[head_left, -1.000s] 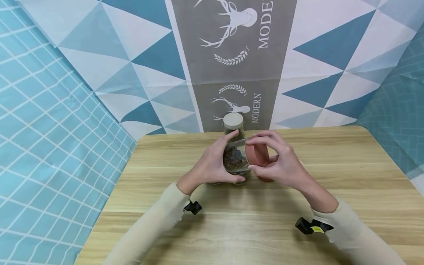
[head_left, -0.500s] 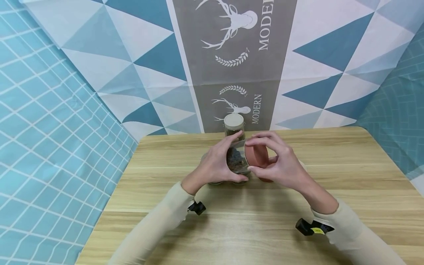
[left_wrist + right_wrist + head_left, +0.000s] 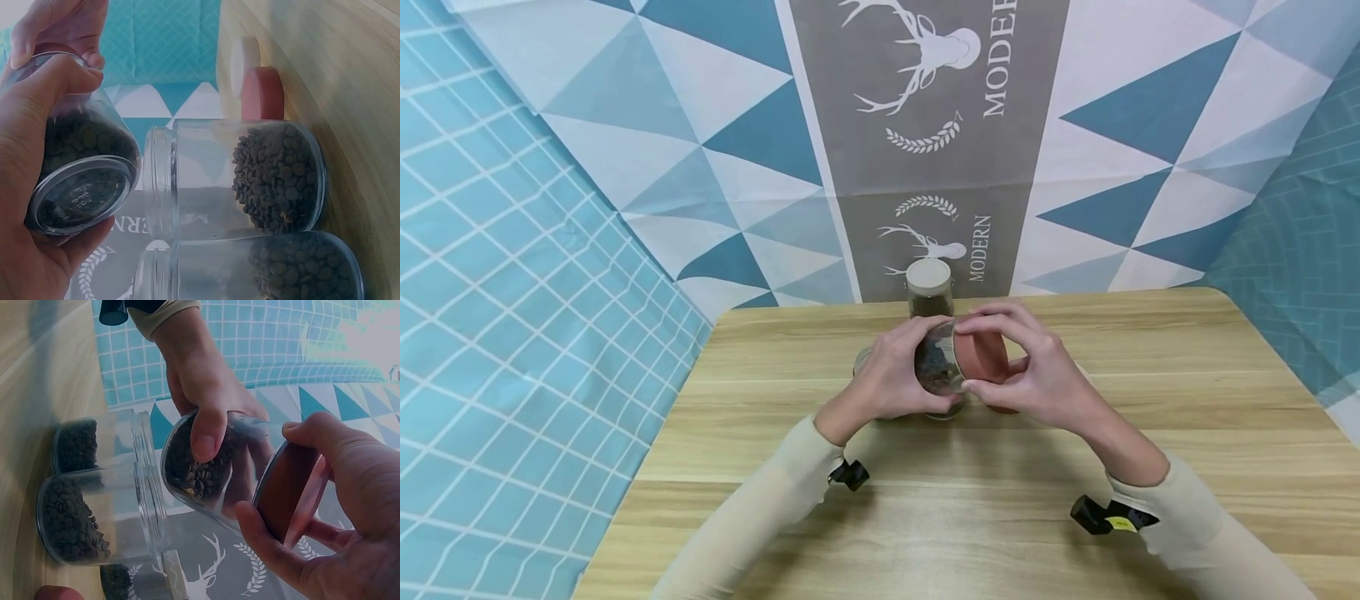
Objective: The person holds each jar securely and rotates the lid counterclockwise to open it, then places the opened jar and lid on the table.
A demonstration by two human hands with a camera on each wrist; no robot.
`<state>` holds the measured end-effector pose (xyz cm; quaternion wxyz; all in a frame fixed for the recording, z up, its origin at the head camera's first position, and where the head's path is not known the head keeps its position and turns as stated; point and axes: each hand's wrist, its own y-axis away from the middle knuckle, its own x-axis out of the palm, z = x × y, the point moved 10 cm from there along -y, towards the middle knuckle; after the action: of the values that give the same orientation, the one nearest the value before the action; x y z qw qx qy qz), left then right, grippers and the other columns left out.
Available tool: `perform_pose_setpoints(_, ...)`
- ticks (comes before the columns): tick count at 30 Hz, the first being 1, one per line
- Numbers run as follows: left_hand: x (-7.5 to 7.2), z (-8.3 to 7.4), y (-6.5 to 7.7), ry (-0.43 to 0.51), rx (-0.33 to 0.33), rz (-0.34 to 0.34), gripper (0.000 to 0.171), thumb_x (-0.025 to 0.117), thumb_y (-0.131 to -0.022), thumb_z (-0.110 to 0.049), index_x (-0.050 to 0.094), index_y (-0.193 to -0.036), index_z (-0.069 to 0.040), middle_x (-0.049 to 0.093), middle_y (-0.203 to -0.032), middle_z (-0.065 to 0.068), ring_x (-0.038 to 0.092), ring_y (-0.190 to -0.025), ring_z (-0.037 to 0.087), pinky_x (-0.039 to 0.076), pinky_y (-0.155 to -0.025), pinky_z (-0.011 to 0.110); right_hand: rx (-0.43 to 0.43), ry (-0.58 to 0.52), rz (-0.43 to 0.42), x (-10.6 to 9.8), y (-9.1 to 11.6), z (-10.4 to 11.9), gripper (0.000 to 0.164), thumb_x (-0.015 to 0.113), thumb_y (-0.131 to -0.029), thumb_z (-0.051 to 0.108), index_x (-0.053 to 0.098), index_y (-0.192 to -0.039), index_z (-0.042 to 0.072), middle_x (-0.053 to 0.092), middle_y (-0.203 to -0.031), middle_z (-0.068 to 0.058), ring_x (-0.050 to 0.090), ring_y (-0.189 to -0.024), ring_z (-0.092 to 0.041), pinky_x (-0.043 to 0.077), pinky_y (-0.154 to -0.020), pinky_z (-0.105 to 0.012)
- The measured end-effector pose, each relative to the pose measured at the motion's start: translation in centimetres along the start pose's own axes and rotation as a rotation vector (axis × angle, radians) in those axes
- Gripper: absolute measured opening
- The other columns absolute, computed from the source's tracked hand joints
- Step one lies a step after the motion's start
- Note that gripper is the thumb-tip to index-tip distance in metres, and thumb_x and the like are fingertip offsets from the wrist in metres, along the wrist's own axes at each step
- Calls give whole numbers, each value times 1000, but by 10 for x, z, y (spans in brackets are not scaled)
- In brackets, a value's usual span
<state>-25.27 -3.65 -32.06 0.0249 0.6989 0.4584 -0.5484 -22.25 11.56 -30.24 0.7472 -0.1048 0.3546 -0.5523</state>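
Note:
My left hand (image 3: pixel 887 379) grips a clear glass jar (image 3: pixel 936 362) round its body, above the table and tipped on its side. Dark brown beans (image 3: pixel 206 478), like coffee beans, fill part of it. At the jar's mouth, my right hand (image 3: pixel 1037 367) holds a reddish-brown lid (image 3: pixel 980 357) by its rim, thumb on one side and fingers on the other. The lid sits right at the mouth, which points to the right. Below, two lidless glass jars (image 3: pixel 281 169) (image 3: pixel 78 447) stand side by side, each partly filled with similar dark beans.
Behind the hands stands a jar with a white lid (image 3: pixel 928 275). A loose reddish lid (image 3: pixel 264 94) and a white lid (image 3: pixel 245 65) lie on the wooden table (image 3: pixel 970 517), to the right of the standing jars. Patterned cloth (image 3: pixel 932 167) rises behind the table.
My left hand has shifted slightly right on the jar, and its upper fingers have come down and turned round the glass. My right hand and the lid have hardly moved.

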Motion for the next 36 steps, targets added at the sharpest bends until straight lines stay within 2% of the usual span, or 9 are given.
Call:
perform_pose_setpoints(9,-1,2,2,-2,7,-14,98,104,-69,-33,61,-152,-4,77,-138,13,77,-120,26,67,-100,42,15,6,18,1,-1,0,61,93,-84,-5,74,-139,14,61,-150,-15,61,-129,-8,70,-70,-31)
perform_pose_setpoints(13,-5,2,1,0,-5,-24,100,105,-68,-34,60,-153,-5,76,-140,12,77,-122,27,67,-102,43,13,11,34,0,-3,3,67,94,-84,-3,72,-145,14,61,-153,-16,61,-128,-9,70,-74,-29)
perform_pose_setpoints(18,-7,3,2,5,-19,-27,100,105,-67,-34,61,-153,-7,76,-141,12,77,-124,29,66,-103,46,81,-36,86,-3,-5,3,79,95,-86,0,64,-157,15,58,-162,-14,64,-134,-25,71,-81,-30)
perform_pose_setpoints(21,-8,6,3,13,-26,-29,100,105,-67,-33,61,-153,-7,76,-141,13,77,-124,29,66,-104,48,142,-37,88,-9,-5,0,79,93,-89,2,62,-159,17,58,-162,-14,64,-136,-37,71,-82,-30)
perform_pose_setpoints(27,-9,8,4,20,-24,-36,99,104,-68,-31,60,-153,-5,76,-141,14,76,-125,32,66,-106,50,265,0,100,-14,-6,-10,74,90,-95,11,60,-161,23,57,-162,-13,66,-135,-42,72,-85,-36)
perform_pose_setpoints(31,-8,8,3,2,-18,-34,99,104,-68,-32,60,-153,-5,76,-140,15,77,-124,32,66,-105,49,259,21,123,-8,-9,-12,72,91,-95,14,62,-160,24,60,-157,-12,69,-130,-41,72,-83,-36)
perform_pose_setpoints(36,-7,6,3,-5,-16,-29,100,104,-69,-33,60,-153,-5,75,-142,16,77,-125,30,67,-105,48,229,39,95,-6,-12,-11,66,92,-92,11,68,-153,20,66,-146,-13,70,-121,-41,70,-77,-31)
